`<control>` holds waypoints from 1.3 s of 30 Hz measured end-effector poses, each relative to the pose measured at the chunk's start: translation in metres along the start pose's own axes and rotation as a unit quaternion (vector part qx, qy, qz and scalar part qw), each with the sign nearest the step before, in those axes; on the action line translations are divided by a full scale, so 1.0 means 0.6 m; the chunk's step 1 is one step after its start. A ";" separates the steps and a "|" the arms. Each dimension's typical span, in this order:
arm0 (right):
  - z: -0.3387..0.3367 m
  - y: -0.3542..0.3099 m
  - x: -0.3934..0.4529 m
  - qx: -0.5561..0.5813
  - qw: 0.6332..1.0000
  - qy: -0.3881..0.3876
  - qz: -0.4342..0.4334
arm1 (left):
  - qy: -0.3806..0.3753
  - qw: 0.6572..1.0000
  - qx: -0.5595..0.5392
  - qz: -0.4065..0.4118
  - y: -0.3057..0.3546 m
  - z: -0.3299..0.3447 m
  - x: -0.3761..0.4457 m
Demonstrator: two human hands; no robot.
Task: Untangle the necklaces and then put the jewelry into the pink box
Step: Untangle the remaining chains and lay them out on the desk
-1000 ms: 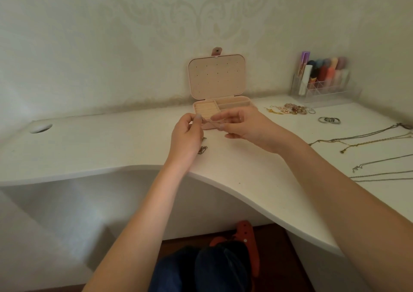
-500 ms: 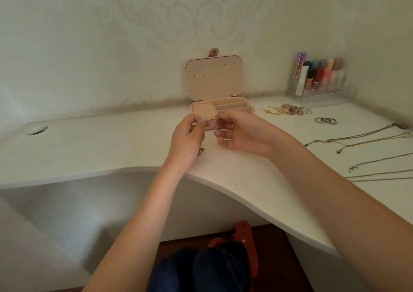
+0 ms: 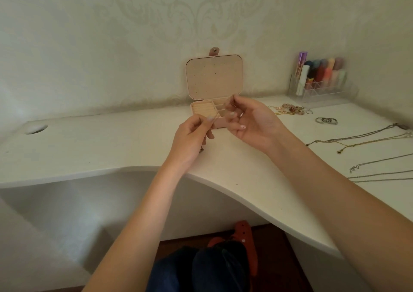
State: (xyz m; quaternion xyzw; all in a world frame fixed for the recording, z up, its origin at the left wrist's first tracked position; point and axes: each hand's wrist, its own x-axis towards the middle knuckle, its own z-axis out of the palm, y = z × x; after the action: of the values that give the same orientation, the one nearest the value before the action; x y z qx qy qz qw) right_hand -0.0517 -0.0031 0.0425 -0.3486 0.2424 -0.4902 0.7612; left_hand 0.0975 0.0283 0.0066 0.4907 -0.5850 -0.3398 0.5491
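Left hand [image 3: 192, 135] pinches a thin necklace chain [image 3: 202, 149] w/ pendant dangling; right hand [image 3: 250, 121], fingers curled, seems to pinch its other end, just before open pink box [image 3: 220, 124]. Likely light, limp, snag-prone; hold near clasp.

White desk [image 3: 111, 139] with a curved front edge, set against a patterned wall [image 3: 134, 34]. A round cable hole [image 3: 35, 128] lies near its far left. At far right, a clear organizer [image 3: 321, 88] holds upright coloured tubes [image 3: 321, 70]. Below the desk: a red shoe [image 3: 245, 242] on dark floor [image 3: 274, 260], beside blue trousers [image 3: 201, 271].
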 end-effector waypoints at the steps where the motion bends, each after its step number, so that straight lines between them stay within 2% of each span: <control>1: -0.002 -0.003 0.000 -0.040 0.999 0.008 -0.004 | 0.001 1.000 0.000 -0.005 0.001 0.000 0.000; 5: -0.004 -0.011 -0.004 -0.276 0.958 0.051 -0.058 | 0.012 1.000 -0.006 -0.025 0.007 -0.001 -0.003; 10: -0.008 -0.019 -0.011 -0.376 0.917 0.065 -0.116 | -0.016 1.000 -0.019 -0.010 0.015 0.003 -0.008; 15: 0.000 -0.021 -0.019 -0.443 0.877 0.074 -0.170 | -0.020 0.997 0.067 0.024 -0.005 0.003 -0.003; 17: -0.002 -0.019 -0.019 -0.501 0.839 0.069 -0.201 | 0.002 0.997 0.075 0.025 -0.011 0.002 0.000; 20: -0.015 -0.017 -0.011 -0.631 0.738 0.083 -0.226 | 0.050 0.997 0.055 0.018 -0.011 0.001 0.000; 21: -0.020 -0.017 -0.008 -0.652 0.717 0.095 -0.228 | 0.066 0.997 0.035 0.011 -0.010 0.002 0.001; 22: -0.023 -0.017 -0.005 -0.656 0.712 0.104 -0.229 | 0.078 0.997 0.014 0.001 -0.010 0.002 0.001; 24: -0.023 -0.018 -0.005 -0.651 0.712 0.111 -0.239 | 0.082 0.997 0.005 -0.009 -0.011 0.005 0.002; 28: -0.016 -0.022 -0.010 -0.631 0.707 0.152 -0.280 | 0.069 0.990 0.123 0.024 -0.012 0.009 -0.001; 30: -0.014 -0.032 -0.012 -0.563 0.744 0.190 -0.304 | 0.066 0.980 0.182 0.052 -0.013 0.007 -0.002; 33: -0.015 -0.050 -0.015 -0.418 0.834 0.217 -0.289 | 0.057 0.970 0.226 0.064 -0.015 0.005 -0.002; 34: -0.017 -0.054 -0.015 -0.401 0.842 0.226 -0.281 | 0.065 0.970 0.226 0.061 -0.015 0.005 -0.001; 39: -0.028 -0.062 -0.015 -0.406 0.830 0.251 -0.290 | 0.101 0.967 0.229 0.052 -0.012 0.004 0.000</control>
State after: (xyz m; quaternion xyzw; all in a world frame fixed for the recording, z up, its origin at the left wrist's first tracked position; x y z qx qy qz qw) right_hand -0.0890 -0.0101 0.0605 -0.5457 0.4899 -0.6163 0.2871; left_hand 0.0967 0.0257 -0.0008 0.6040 -0.6137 -0.1161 0.4951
